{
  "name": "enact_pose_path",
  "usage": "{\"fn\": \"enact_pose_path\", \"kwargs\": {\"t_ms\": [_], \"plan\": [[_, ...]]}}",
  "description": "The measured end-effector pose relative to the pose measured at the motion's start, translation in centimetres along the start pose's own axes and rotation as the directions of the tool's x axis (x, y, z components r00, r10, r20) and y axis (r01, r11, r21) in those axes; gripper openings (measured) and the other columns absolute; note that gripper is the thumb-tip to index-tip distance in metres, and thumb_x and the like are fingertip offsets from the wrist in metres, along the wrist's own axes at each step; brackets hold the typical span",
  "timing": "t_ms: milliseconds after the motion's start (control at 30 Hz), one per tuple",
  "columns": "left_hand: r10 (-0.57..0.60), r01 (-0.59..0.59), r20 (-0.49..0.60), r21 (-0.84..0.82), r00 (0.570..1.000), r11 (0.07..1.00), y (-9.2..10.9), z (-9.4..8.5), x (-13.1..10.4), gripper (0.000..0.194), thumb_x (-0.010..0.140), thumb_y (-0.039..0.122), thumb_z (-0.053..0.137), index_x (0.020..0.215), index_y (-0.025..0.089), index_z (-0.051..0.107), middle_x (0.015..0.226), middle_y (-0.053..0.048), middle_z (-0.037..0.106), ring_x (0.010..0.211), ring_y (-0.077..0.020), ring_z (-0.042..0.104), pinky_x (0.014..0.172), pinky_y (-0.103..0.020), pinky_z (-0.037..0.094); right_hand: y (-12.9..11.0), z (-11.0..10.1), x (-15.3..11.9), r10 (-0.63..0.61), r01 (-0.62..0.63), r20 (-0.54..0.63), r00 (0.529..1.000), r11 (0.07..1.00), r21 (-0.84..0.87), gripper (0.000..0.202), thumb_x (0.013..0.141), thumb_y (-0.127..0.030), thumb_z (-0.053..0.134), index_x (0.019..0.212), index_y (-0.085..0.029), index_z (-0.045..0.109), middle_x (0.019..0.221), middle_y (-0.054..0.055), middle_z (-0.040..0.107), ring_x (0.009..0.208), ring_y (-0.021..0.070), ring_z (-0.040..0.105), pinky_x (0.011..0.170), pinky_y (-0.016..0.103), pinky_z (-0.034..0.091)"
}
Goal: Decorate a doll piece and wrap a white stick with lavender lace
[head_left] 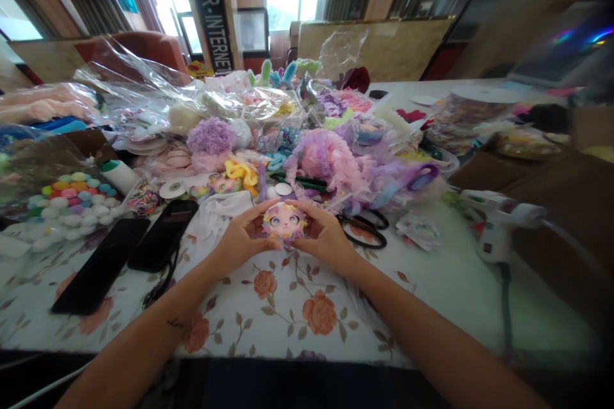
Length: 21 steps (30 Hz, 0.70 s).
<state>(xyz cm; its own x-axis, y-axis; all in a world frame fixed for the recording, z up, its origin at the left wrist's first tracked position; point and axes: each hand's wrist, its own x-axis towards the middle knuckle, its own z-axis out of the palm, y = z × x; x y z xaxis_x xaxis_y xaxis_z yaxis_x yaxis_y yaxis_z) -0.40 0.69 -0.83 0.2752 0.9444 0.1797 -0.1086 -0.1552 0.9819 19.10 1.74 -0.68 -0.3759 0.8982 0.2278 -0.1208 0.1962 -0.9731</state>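
My left hand [241,238] and right hand [330,238] clamp a doll face [284,223]; pink frills [323,160] crowd behind, a phone [100,265] near the surface's [240,335] front edge.

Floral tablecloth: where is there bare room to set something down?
Bare tablecloth lies between the forearms, on the wearer's side of the left hand and right hand holding a cartoon face. Another patch lies between the right forearm, packet and glue gun. Crowded: phones at left, heaped bags beyond the hands.
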Motion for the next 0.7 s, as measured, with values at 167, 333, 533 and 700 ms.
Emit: {"fn": "enact_pose_path", "kwargs": {"t_ms": [167, 333, 533, 700], "plan": [[-0.050, 0.049, 0.015, 0.008, 0.999, 0.999, -0.03, -0.05, -0.06, 0.068, 0.057, 0.021, 0.087, 0.121, 0.022, 0.065, 0.125, -0.009, 0.065, 0.114, -0.0294, 0.060, 0.093, -0.042, 0.053, 0.38, -0.28, 0.11, 0.065, -0.071, 0.064, 0.996, 0.993, 0.093, 0.062, 0.058, -0.017, 0.084, 0.117, -0.026, 0.065, 0.113, 0.004, 0.068, 0.096, 0.0222, 0.067, 0.082, 0.035, 0.057], [-0.014, 0.015, -0.039, 0.037, 0.999, 0.999, 0.23, 0.23, -0.12, 0.062, 0.055, 0.021, 0.087, 0.114, 0.021, 0.070, 0.119, -0.008, 0.068, 0.109, -0.0278, 0.063, 0.092, -0.040, 0.055, 0.63, -0.24, 0.15, 0.074, -0.079, 0.047, 0.996, 0.989, 0.126, 0.060, 0.055, -0.015, 0.084, 0.113, -0.025, 0.068, 0.107, 0.003, 0.071, 0.093, 0.0215, 0.067, 0.079, 0.034, 0.058], [-0.001, 0.007, -0.054, 0.103, 0.999, 0.995, 0.39, 0.24, -0.32, 0.055, 0.059, 0.024, 0.085, 0.112, 0.022, 0.071, 0.118, -0.009, 0.068, 0.105, -0.0257, 0.064, 0.088, -0.037, 0.057, 0.58, -0.19, -0.03, 0.087, -0.092, 0.037, 0.996, 0.982, 0.165, 0.061, 0.053, -0.015, 0.085, 0.112, -0.024, 0.070, 0.104, 0.003, 0.072, 0.086, 0.0209, 0.069, 0.070, 0.031, 0.060], [0.034, -0.029, -0.040, 0.130, 0.999, 0.991, 0.21, 0.31, -0.34, 0.055, 0.061, 0.026, 0.084, 0.113, 0.021, 0.070, 0.117, -0.009, 0.069, 0.104, -0.0254, 0.064, 0.090, -0.038, 0.056, 0.76, -0.31, -0.06, 0.080, -0.082, 0.024, 0.997, 0.988, 0.129, 0.063, 0.053, -0.018, 0.086, 0.114, -0.023, 0.071, 0.104, 0.003, 0.073, 0.084, 0.0202, 0.069, 0.073, 0.031, 0.059]]}}
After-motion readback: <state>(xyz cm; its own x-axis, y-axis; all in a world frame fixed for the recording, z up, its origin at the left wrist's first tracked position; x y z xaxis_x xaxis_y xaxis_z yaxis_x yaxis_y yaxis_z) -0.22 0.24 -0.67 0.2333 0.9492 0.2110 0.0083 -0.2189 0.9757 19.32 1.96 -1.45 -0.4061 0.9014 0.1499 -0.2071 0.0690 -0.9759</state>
